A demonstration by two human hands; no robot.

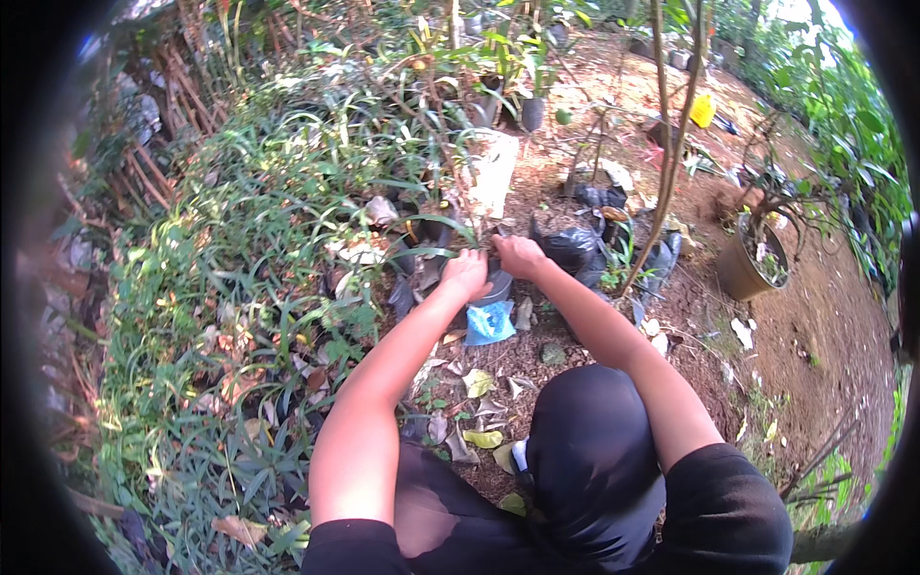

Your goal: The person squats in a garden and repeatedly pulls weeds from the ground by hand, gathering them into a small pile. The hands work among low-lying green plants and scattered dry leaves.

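Both my hands are close together over a grey plant pot (496,285) that stands on the soil in front of me. My left hand (468,274) is at the pot's left rim, near the base of a long-leaved green plant (449,224). My right hand (519,256) is at the far right of the rim, its fingers curled around what looks like a small dark tool, mostly hidden. Just on the near side of the pot lies a blue-and-white plastic packet (490,323).
Black plastic plant bags (571,246) and a thin tree trunk (668,169) stand to the right. Farther right, a brown pot (753,267) leans with a bare-branched plant. A white sheet (496,172) lies beyond my hands. Dense strap-leaved plants (237,287) fill the left.
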